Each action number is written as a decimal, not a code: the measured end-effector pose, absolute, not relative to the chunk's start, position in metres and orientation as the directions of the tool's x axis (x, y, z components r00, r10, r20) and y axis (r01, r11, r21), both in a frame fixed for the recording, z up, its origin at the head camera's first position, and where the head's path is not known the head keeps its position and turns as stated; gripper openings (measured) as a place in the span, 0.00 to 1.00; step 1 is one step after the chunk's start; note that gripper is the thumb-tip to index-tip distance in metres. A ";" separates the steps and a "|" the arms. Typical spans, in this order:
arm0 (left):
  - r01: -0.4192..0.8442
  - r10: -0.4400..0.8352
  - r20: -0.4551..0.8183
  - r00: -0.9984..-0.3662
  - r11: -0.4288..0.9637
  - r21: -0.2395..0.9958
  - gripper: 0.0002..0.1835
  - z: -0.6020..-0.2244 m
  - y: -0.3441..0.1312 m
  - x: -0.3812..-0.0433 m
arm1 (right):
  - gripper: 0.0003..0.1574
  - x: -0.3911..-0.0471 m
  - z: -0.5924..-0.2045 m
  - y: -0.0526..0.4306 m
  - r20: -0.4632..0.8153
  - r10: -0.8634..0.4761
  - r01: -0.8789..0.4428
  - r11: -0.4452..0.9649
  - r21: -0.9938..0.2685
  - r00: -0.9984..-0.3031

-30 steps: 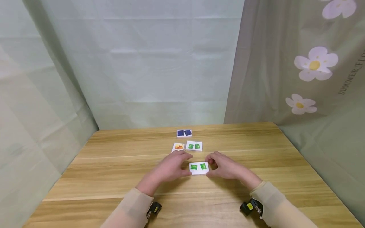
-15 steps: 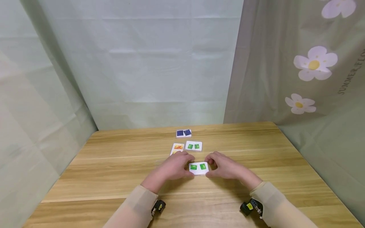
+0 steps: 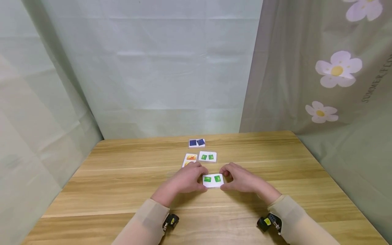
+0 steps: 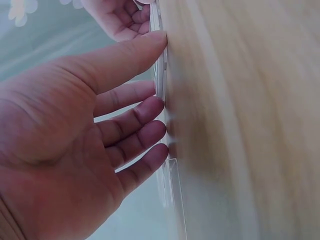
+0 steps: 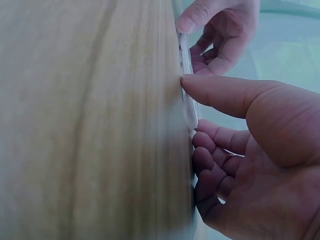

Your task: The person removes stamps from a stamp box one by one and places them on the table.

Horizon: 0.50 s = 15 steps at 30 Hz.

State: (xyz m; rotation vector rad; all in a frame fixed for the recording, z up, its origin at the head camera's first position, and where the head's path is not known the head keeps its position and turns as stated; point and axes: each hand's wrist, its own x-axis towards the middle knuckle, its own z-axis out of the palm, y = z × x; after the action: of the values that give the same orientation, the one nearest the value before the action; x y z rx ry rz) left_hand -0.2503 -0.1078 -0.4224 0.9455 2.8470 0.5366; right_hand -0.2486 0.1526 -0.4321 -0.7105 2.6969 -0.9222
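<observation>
A flat white card [image 3: 213,181] with two green squares and a clear rim lies on the wooden table in the head view. My left hand [image 3: 189,178] holds its left end, thumb at the near edge and index finger at the far edge. At the right end, my right hand [image 3: 241,179] grips the card the same way. From the right wrist view, the card's thin side [image 5: 186,60] shows low against the table, the right thumb touching it. Other fingertips of the left hand [image 4: 65,130] rest on or close to the wood in the left wrist view.
Beyond the hands lie another green-square card [image 3: 207,157], an orange-and-yellow card [image 3: 190,159] partly behind the left hand, and a dark-blue-square card [image 3: 197,143]. A faint clear plastic edge [image 4: 175,195] shows beside the left fingers. Curtains [image 3: 183,85] stand behind the table [image 3: 275,156].
My left hand has shifted slightly right and closed onto the card's left end, uncovering more of the orange-and-yellow card. My right hand and the card have hardly moved.
</observation>
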 end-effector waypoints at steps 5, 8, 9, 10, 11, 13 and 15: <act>0.568 0.597 0.031 -0.802 0.745 0.349 0.27 -0.422 -0.104 -0.252 | 0.26 -0.250 -0.429 0.155 -0.057 -0.499 -0.360 0.695 -0.622 -0.865; 0.567 0.597 0.028 -0.802 0.745 0.351 0.27 -0.423 -0.101 -0.253 | 0.27 -0.253 -0.428 0.158 -0.066 -0.499 -0.349 0.689 -0.635 -0.864; 0.567 0.598 0.027 -0.801 0.744 0.354 0.27 -0.423 -0.100 -0.253 | 0.27 -0.254 -0.428 0.159 -0.068 -0.500 -0.346 0.684 -0.642 -0.863; 0.567 0.598 0.025 -0.801 0.744 0.353 0.27 -0.424 -0.099 -0.254 | 0.27 -0.255 -0.427 0.161 -0.069 -0.501 -0.343 0.680 -0.648 -0.863; 0.567 0.599 0.024 -0.800 0.744 0.353 0.27 -0.424 -0.098 -0.254 | 0.27 -0.256 -0.427 0.162 -0.069 -0.502 -0.339 0.673 -0.657 -0.862; 0.568 0.599 0.027 -0.800 0.743 0.355 0.27 -0.425 -0.097 -0.255 | 0.26 -0.259 -0.427 0.164 -0.071 -0.500 -0.328 0.663 -0.673 -0.863; 0.568 0.597 0.033 -0.801 0.743 0.354 0.26 -0.425 -0.096 -0.255 | 0.24 -0.261 -0.427 0.165 -0.067 -0.497 -0.319 0.650 -0.690 -0.865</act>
State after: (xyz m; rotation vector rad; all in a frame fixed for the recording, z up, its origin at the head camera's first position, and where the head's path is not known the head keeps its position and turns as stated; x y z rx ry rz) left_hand -0.2551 -0.0963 -0.4250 0.9566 2.8548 0.5391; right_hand -0.2612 0.1655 -0.4274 -0.6602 2.6187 -1.0246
